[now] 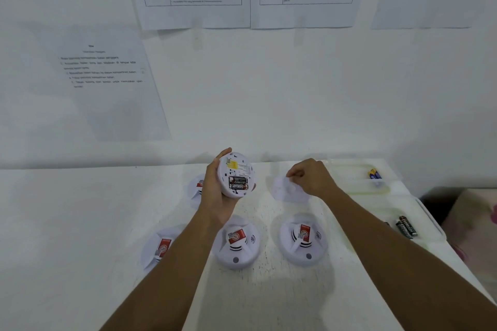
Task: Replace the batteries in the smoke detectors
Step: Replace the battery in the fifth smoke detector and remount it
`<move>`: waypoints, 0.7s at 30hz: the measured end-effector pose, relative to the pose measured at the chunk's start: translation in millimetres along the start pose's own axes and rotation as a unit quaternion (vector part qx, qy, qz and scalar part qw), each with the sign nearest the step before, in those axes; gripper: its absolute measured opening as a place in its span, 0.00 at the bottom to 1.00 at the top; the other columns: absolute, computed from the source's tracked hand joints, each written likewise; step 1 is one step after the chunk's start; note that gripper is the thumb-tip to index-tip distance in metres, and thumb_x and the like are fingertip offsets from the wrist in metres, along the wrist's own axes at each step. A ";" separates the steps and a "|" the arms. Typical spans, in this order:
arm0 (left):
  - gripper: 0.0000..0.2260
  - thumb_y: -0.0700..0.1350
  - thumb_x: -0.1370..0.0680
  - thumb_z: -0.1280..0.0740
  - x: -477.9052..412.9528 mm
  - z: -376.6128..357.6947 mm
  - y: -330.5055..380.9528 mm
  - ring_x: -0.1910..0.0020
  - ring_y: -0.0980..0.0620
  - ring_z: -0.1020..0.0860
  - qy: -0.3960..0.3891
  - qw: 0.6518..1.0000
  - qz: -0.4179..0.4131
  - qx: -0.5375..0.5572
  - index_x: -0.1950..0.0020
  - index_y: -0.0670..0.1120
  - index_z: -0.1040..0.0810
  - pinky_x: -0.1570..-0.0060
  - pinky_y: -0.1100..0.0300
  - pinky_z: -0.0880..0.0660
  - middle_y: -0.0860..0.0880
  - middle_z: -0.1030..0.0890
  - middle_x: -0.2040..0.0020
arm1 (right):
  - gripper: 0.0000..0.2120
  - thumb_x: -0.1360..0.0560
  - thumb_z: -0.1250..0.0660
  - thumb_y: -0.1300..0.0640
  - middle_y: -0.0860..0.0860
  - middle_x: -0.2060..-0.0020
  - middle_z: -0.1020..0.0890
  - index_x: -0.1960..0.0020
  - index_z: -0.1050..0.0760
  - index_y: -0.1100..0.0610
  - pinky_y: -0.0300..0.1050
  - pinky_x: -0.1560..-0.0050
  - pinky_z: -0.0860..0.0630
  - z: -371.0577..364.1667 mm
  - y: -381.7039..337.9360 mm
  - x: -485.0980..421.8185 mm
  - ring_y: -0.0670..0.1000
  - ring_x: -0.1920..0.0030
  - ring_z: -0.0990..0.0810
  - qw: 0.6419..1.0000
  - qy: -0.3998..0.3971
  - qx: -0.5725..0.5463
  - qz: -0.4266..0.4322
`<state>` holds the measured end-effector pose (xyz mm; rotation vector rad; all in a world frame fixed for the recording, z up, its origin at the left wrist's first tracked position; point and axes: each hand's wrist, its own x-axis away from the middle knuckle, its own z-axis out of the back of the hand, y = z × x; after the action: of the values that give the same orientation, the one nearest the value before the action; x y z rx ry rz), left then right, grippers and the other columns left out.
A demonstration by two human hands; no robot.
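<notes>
Above the middle of the white worktop (80, 223), toward its far edge, my left hand (215, 196) holds a round white plastic smoke detector (236, 174) with its back turned up to me. My fingers wrap the left rim and my thumb hooks over the top. Its battery bay is open and two black cylindrical batteries (239, 183) sit side by side in it.

My right hand (312, 176) is just right of that, low over the worktop, fingertips pinched on a thin white plastic cover plate (287, 188). I judge it to be this detector's back cover; blur keeps me from telling whether it is already resting on the surface.

Three more white domed detectors, each with a red label, lie face up along the near side: one (158, 250) partly under my left forearm, one (236, 242) in the middle, one (304, 239) to the right. A fourth (196, 185) peeks out behind my left hand.

Along the right edge lie a clear tray holding blue-and-yellow batteries (374, 173) and, nearer me, a pale tray holding black batteries (406, 227).

To do this step well, I should keep the detector level and firmly cupped, set the cover where I can find it, then lift each cell out by one end, noting the polarity marks before fitting the new ones.
</notes>
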<state>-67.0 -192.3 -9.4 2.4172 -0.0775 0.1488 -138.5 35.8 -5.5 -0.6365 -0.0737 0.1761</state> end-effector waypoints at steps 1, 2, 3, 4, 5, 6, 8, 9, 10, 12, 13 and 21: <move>0.14 0.52 0.18 0.42 -0.1 1.2 -1.1 0.41 0.38 0.26 0.001 1.000 0.003 0.002 0.34 0.51 0.27 0.47 0.42 0.26 0.43 0.25 0.38 | 0.09 0.27 0.32 0.65 0.50 0.55 0.14 0.53 0.15 0.56 0.28 0.62 0.29 -2.6 1.2 -2.6 0.47 0.56 0.17 1.000 -0.002 0.001 0.002; 0.15 0.52 0.18 0.42 0.0 2.1 -2.0 0.41 0.38 0.26 0.002 1.000 0.006 0.004 0.33 0.52 0.27 0.46 0.42 0.26 0.43 0.25 0.37 | 0.09 0.27 0.32 0.66 0.51 0.54 0.14 0.52 0.15 0.56 0.24 0.64 0.31 -5.0 2.0 -4.9 0.45 0.58 0.18 1.000 -0.003 -0.001 0.004; 0.15 0.53 0.18 0.42 0.5 2.5 -2.7 0.40 0.38 0.26 0.002 1.000 0.008 0.005 0.33 0.52 0.26 0.46 0.42 0.26 0.43 0.24 0.37 | 0.09 0.26 0.32 0.66 0.51 0.53 0.14 0.51 0.15 0.57 0.22 0.65 0.31 -6.7 2.6 -6.3 0.44 0.58 0.20 1.000 -0.002 -0.006 0.006; 0.16 0.53 0.18 0.42 1.0 2.4 -3.0 0.40 0.37 0.26 0.002 1.000 0.008 0.006 0.33 0.52 0.26 0.46 0.42 0.25 0.43 0.24 0.37 | 0.10 0.26 0.32 0.66 0.52 0.52 0.14 0.50 0.15 0.57 0.21 0.64 0.31 -7.9 3.0 -6.7 0.43 0.58 0.21 1.000 0.000 -0.012 0.008; 0.16 0.53 0.19 0.41 1.5 2.1 -3.1 0.40 0.37 0.26 0.001 1.000 0.008 0.006 0.33 0.52 0.25 0.46 0.42 0.25 0.43 0.24 0.37 | 0.10 0.26 0.32 0.65 0.52 0.52 0.14 0.49 0.15 0.57 0.21 0.62 0.30 -8.9 2.7 -6.4 0.43 0.57 0.21 1.000 0.002 -0.020 0.008; 0.16 0.53 0.19 0.40 2.1 1.6 -3.4 0.40 0.37 0.26 -0.001 1.000 0.009 0.008 0.33 0.52 0.25 0.46 0.42 0.25 0.43 0.23 0.37 | 0.09 0.25 0.32 0.65 0.52 0.51 0.14 0.48 0.16 0.58 0.22 0.60 0.29 -9.6 1.6 -4.8 0.43 0.56 0.20 0.999 0.007 -0.030 0.010; 0.17 0.53 0.22 0.38 3.9 0.2 -4.2 0.39 0.37 0.26 -0.004 1.000 0.010 0.016 0.34 0.51 0.24 0.44 0.40 0.25 0.43 0.23 0.36 | 0.08 0.25 0.31 0.63 0.50 0.51 0.14 0.47 0.17 0.57 0.24 0.54 0.28 -9.0 -5.1 3.2 0.45 0.53 0.19 0.998 0.036 -0.050 0.028; 0.19 0.54 0.23 0.37 5.4 -1.3 -4.6 0.38 0.36 0.26 -0.005 1.000 0.009 0.021 0.34 0.51 0.24 0.42 0.39 0.26 0.43 0.23 0.36 | 0.08 0.25 0.30 0.62 0.49 0.51 0.15 0.47 0.17 0.57 0.22 0.54 0.31 -8.3 -11.0 9.3 0.45 0.52 0.20 0.996 0.059 -0.059 0.044; 0.20 0.54 0.24 0.37 7.0 -3.3 -5.3 0.37 0.36 0.26 -0.006 1.000 0.008 0.025 0.34 0.51 0.24 0.38 0.37 0.29 0.43 0.23 0.36 | 0.07 0.25 0.30 0.61 0.47 0.52 0.16 0.47 0.17 0.56 0.21 0.54 0.33 -7.8 -18.7 16.6 0.44 0.52 0.21 0.992 0.083 -0.071 0.060; 0.21 0.55 0.23 0.39 10.8 -9.3 -7.1 0.36 0.37 0.27 -0.007 1.000 0.006 0.028 0.33 0.50 0.25 0.34 0.35 0.34 0.42 0.23 0.35 | 0.07 0.26 0.29 0.60 0.44 0.52 0.17 0.48 0.18 0.54 0.23 0.54 0.34 -7.5 -37.8 34.8 0.43 0.51 0.22 0.982 0.117 -0.120 0.089; 0.20 0.55 0.22 0.40 12.6 -12.6 -8.0 0.37 0.37 0.27 -0.008 1.000 0.003 0.029 0.33 0.50 0.25 0.33 0.35 0.35 0.42 0.24 0.35 | 0.07 0.26 0.28 0.59 0.42 0.52 0.17 0.49 0.18 0.52 0.29 0.53 0.30 -8.3 -48.3 44.5 0.43 0.51 0.22 0.976 0.122 -0.152 0.099; 0.22 0.53 0.25 0.38 34.0 -40.7 -6.9 0.45 0.44 0.22 -0.025 0.999 -0.034 0.003 0.33 0.49 0.26 0.53 0.52 0.20 0.43 0.22 0.41 | 0.24 0.32 0.25 0.56 0.43 0.41 0.25 0.39 0.27 0.47 0.41 0.44 0.24 -30.7 -107.0 91.2 0.44 0.40 0.27 0.960 0.133 -0.224 0.102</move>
<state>-36.1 -160.8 20.8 2.4257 -0.0189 0.0576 -30.0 -49.7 35.1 -1.1175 0.2196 0.2743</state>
